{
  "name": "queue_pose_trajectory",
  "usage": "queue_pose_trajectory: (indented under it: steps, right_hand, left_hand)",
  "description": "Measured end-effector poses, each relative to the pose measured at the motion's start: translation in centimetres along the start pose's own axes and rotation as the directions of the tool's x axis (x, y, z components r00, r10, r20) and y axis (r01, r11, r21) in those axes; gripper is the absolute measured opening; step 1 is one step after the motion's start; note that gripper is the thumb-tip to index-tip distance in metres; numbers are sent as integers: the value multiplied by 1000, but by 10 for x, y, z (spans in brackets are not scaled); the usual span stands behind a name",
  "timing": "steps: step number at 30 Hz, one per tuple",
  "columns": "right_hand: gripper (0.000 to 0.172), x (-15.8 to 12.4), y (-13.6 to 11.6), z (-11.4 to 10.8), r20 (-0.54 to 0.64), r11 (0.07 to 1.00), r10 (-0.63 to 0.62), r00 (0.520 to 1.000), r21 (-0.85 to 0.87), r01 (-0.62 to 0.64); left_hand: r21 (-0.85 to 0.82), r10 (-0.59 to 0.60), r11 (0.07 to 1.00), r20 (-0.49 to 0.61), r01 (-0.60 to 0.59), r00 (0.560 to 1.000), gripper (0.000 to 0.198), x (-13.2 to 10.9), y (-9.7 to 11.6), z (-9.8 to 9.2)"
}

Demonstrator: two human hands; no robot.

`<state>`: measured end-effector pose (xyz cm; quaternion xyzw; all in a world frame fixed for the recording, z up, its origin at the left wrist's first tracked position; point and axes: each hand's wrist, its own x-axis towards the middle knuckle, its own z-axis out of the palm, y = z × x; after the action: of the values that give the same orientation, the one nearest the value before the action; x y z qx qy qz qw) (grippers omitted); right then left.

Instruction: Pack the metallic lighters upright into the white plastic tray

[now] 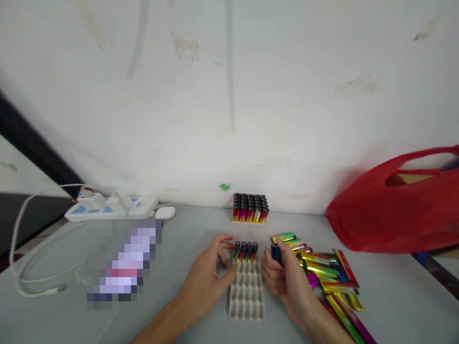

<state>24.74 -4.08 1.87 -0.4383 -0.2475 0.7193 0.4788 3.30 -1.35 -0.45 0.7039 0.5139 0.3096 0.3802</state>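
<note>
A pale moulded tray with rows of small cells lies on the table in front of me. Several short cylinders with black ringed tops and shiny coloured bodies stand in its far row. My left hand is at the tray's left side, fingers curved and apart, with the thumb at the tray's edge. To the right of the tray, my right hand is closed around a small dark blue cylinder, its upper end showing by the thumb. The rest of that cylinder is hidden by the fingers.
Near the wall stands a block of similar black-topped cylinders. Shiny coloured pieces lie heaped at right, beside a red bag. At left are a power strip, a white cable and a pixelated phone-like object.
</note>
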Motion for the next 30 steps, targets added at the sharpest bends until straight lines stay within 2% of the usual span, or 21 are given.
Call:
queue_pose_trajectory:
  steps: [5,15,20,30]
  right_hand:
    - [74,2,4,2,19,999,41,999,24,-41]
    - [70,3,6,6,16,999,-18,1000,29,18]
    - [71,3,7,3,-24,1000,14,1000,10,-14]
    - [60,0,9,4,-101,999,-24,995,-28,22]
  left_hand:
    - [-19,12,1000,0,-12,1000,51,2,-2,1]
    - [-59,0,998,-4,-1,1000,49,4,-3,2]
    - [-57,-6,998,4,6,1000,51,5,-3,3]
    - [-35,6,999,-1,-6,1000,47,4,-2,1]
